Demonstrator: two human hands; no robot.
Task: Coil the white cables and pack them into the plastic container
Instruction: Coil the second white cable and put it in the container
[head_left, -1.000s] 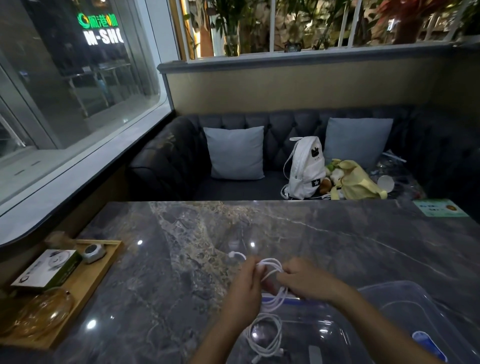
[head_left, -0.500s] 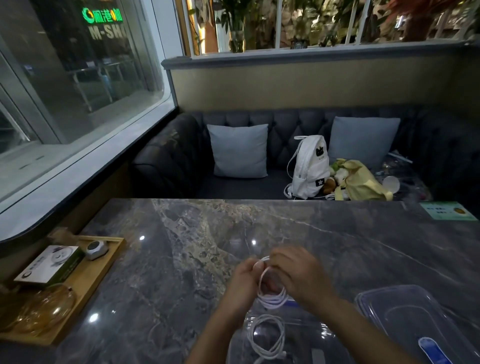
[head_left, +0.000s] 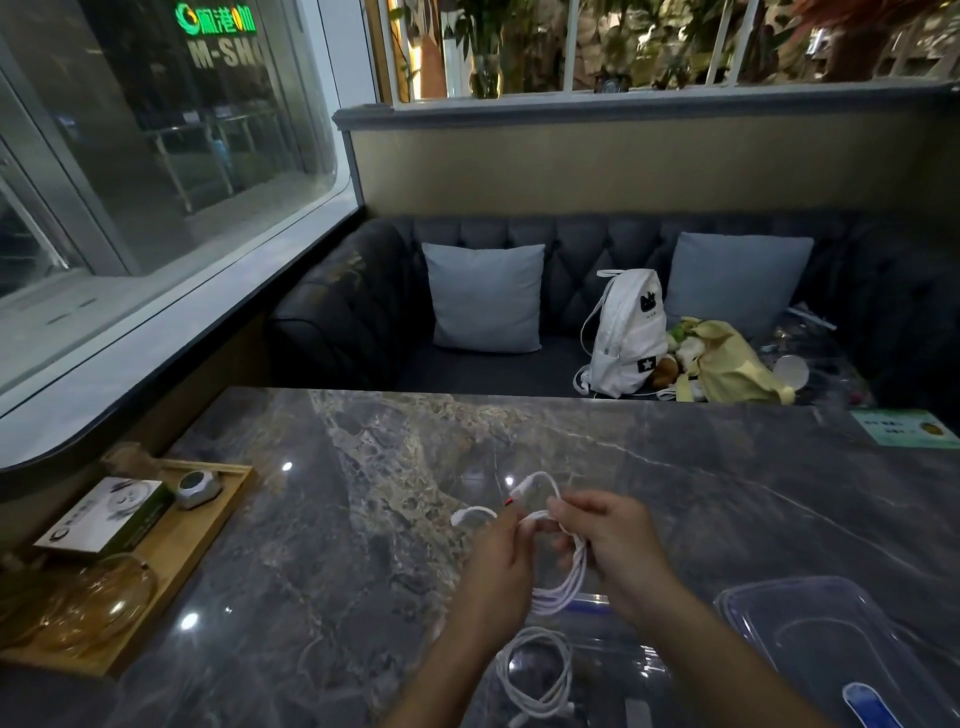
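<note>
A white cable (head_left: 563, 584) hangs in several loops between my two hands above the marble table. My left hand (head_left: 496, 556) pinches the cable near its plug end, which sticks up with a red mark. My right hand (head_left: 610, 545) grips the top of the loops. Below my hands, a second white cable (head_left: 537, 675) lies coiled inside the clear plastic container (head_left: 623, 670). The container's clear lid (head_left: 831, 644), with a blue clip, lies to its right.
A wooden tray (head_left: 171, 561) at the table's left edge holds a small box, a grey gadget and an amber glass dish. A green card (head_left: 904, 427) lies at the far right. Behind the table, a dark sofa carries cushions, a white backpack and a yellow bag.
My hands have moved apart slightly and risen. The plug end now sticks up between them, and the loops hang lower from my right hand.
</note>
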